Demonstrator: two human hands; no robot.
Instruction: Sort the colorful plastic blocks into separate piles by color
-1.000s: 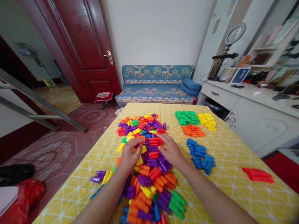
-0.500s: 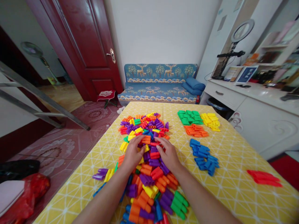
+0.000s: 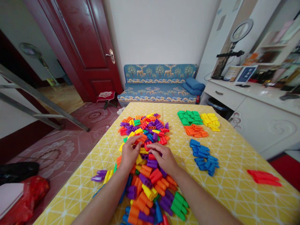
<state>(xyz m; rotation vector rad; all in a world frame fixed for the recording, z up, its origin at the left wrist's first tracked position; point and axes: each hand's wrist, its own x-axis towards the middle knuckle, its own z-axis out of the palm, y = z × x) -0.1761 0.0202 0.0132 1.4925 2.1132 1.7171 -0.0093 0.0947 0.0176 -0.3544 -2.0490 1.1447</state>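
Observation:
A long heap of coloured plastic connector blocks, like joined tubes, spreads over the table under both my hands. My left hand (image 3: 129, 153) is at the heap's left side, thumb and fingers apart and curved, close by an orange block (image 3: 142, 138). My right hand (image 3: 165, 157) reaches in from the right, its fingertips at a red block (image 3: 146, 146) and its thumb held apart from them. Purple blocks (image 3: 152, 163) and a red block (image 3: 155, 175) lie just below the hands. Whether the fingertips press on any block is hard to see.
Sorted groups lie to the right: green blocks (image 3: 189, 117), yellow blocks (image 3: 210, 121), orange blocks (image 3: 196, 130), blue blocks (image 3: 204, 157) and red blocks (image 3: 263, 177). The yellow cloth (image 3: 234, 200) covers the table. A blue sofa (image 3: 159, 90) stands beyond; a white cabinet (image 3: 264, 122) is at right.
My right hand has moved left and slightly nearer me, closing in on my left hand. My left hand has shifted slightly left. The orange block between them has turned and moved left.

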